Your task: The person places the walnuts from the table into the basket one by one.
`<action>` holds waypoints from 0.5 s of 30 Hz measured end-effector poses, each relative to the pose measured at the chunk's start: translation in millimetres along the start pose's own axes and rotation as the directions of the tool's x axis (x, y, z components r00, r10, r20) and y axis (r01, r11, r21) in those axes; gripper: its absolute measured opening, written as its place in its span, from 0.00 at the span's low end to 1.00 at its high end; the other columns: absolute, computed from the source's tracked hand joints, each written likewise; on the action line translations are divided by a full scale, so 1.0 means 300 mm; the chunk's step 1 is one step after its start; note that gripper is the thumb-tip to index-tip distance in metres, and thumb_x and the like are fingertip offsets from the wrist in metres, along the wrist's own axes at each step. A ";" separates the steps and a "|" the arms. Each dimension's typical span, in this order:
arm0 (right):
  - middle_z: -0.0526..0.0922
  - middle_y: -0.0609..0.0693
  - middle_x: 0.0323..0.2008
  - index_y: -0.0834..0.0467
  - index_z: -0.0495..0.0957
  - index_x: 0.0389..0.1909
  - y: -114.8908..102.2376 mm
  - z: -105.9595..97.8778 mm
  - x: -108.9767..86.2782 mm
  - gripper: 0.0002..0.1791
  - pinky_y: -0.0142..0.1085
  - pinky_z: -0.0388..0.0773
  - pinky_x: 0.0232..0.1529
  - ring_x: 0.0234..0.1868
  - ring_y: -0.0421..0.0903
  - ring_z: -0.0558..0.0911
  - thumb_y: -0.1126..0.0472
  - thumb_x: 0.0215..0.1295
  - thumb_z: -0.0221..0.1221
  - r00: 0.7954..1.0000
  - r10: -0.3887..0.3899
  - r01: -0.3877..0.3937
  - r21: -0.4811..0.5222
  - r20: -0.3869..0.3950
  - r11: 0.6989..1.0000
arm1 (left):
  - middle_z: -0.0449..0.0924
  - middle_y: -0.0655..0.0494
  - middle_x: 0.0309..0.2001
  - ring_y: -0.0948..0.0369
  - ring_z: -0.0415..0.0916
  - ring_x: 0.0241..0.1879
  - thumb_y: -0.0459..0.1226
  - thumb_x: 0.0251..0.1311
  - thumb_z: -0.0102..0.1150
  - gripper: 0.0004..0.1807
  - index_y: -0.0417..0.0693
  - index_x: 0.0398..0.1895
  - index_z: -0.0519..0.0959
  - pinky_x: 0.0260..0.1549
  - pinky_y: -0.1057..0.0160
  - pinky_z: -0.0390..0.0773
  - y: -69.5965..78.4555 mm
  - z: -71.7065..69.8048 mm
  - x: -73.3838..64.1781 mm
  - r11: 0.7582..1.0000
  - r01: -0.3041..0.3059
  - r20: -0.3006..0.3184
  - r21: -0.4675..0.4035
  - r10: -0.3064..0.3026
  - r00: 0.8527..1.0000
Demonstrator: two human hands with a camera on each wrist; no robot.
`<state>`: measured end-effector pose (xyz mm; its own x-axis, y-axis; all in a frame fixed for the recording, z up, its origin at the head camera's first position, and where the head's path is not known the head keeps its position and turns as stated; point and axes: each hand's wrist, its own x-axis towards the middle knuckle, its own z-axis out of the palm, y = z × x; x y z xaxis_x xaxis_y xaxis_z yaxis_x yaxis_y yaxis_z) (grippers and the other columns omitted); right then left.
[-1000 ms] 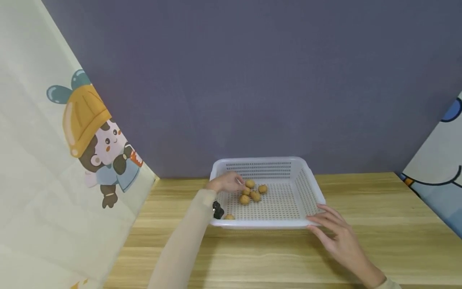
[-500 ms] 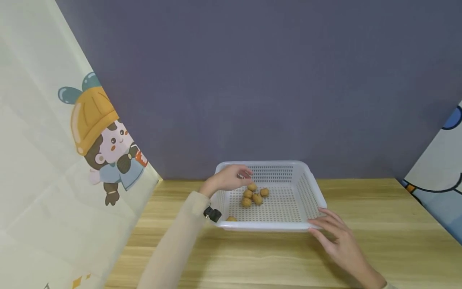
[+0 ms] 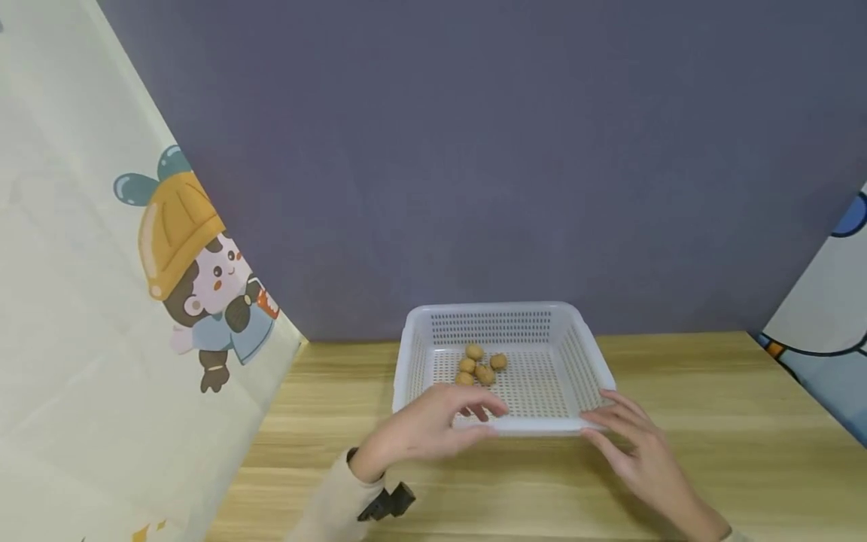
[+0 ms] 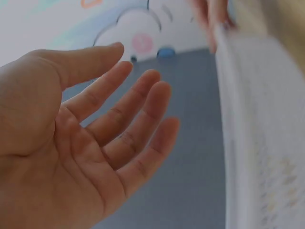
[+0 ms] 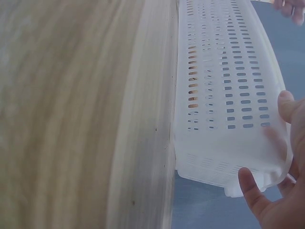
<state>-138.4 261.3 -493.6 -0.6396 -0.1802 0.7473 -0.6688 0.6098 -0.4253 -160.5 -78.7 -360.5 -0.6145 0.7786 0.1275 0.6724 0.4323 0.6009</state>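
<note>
A white slotted plastic basket (image 3: 535,427) stands on the wooden table. Several light brown walnuts (image 3: 485,375) lie grouped on its floor, left of the middle. My left hand (image 3: 433,429) hovers at the front rim, overlapping the near left part of the basket. In the left wrist view its palm and loosely bent fingers (image 4: 143,119) show nothing held. At the near right corner my right hand (image 3: 633,448) holds the rim. The right wrist view has the thumb (image 5: 286,107) outside the front wall, with a finger showing faintly through the plastic behind it.
Wooden tabletop (image 3: 704,429) extends on both sides of the basket. A dark grey-blue backdrop (image 3: 474,150) rises right behind the basket. Cartoon-printed cloth (image 3: 81,376) hangs at the left, and another printed panel (image 3: 813,301) at the right.
My left hand has lifted from the walnuts inside the basket and come back to the front rim, now covering the walnut in the near left corner. The right hand stays at its corner.
</note>
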 end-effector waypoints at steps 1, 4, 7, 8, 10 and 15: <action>0.91 0.51 0.43 0.53 0.91 0.45 0.000 0.000 0.002 0.26 0.21 0.59 0.77 0.74 0.32 0.72 0.75 0.42 0.77 1.000 -0.002 0.002 0.000 0.002 1.000 | 0.89 0.60 0.57 0.72 0.84 0.51 0.40 0.74 0.65 0.16 0.51 0.62 0.84 0.55 0.74 0.80 0.009 0.026 -0.014 1.000 -0.025 0.014 0.010 0.025 1.000; 0.91 0.51 0.42 0.54 0.91 0.45 0.003 -0.002 0.008 0.26 0.21 0.59 0.77 0.74 0.32 0.72 0.75 0.41 0.77 1.000 -0.004 0.004 0.009 0.002 1.000 | 0.89 0.63 0.55 0.77 0.83 0.49 0.41 0.75 0.64 0.15 0.52 0.61 0.84 0.51 0.82 0.76 0.024 0.126 -0.042 0.993 -0.112 0.107 0.044 0.107 0.989; 0.91 0.51 0.42 0.54 0.91 0.45 0.005 -0.006 0.009 0.26 0.21 0.59 0.77 0.73 0.32 0.72 0.76 0.41 0.77 1.000 0.005 -0.005 0.010 0.007 1.000 | 0.88 0.67 0.55 0.82 0.80 0.48 0.45 0.77 0.62 0.16 0.55 0.62 0.84 0.48 0.85 0.73 0.014 0.235 -0.055 0.991 -0.132 0.236 0.036 0.120 0.964; 0.91 0.51 0.42 0.54 0.91 0.45 0.005 -0.007 0.010 0.26 0.20 0.59 0.76 0.73 0.32 0.72 0.76 0.41 0.77 1.000 0.006 -0.006 0.009 0.006 1.000 | 0.88 0.69 0.55 0.83 0.78 0.48 0.46 0.77 0.62 0.16 0.56 0.63 0.84 0.48 0.86 0.72 0.007 0.266 -0.058 0.992 -0.121 0.277 0.036 0.106 0.955; 0.91 0.51 0.42 0.54 0.91 0.45 0.002 -0.008 0.011 0.26 0.20 0.59 0.76 0.73 0.32 0.72 0.76 0.41 0.77 1.000 0.008 -0.008 0.005 0.006 1.000 | 0.86 0.72 0.57 0.83 0.77 0.50 0.48 0.76 0.62 0.17 0.58 0.63 0.84 0.49 0.85 0.72 -0.010 0.317 -0.065 0.996 -0.083 0.342 0.041 0.064 0.938; 0.91 0.50 0.43 0.53 0.91 0.45 -0.003 -0.011 0.010 0.26 0.19 0.59 0.76 0.73 0.31 0.71 0.76 0.42 0.77 1.000 0.023 -0.023 -0.008 0.018 1.000 | 0.84 0.74 0.58 0.82 0.75 0.56 0.51 0.75 0.63 0.18 0.61 0.64 0.84 0.55 0.83 0.71 -0.034 0.377 -0.073 0.993 -0.086 0.414 0.080 0.045 0.909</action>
<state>-138.5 262.7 -489.4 -0.6613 -0.1797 0.7282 -0.6508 0.6202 -0.4380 -107.2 -48.8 -458.6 -0.3571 0.9158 -0.1837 0.7534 0.3986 0.5230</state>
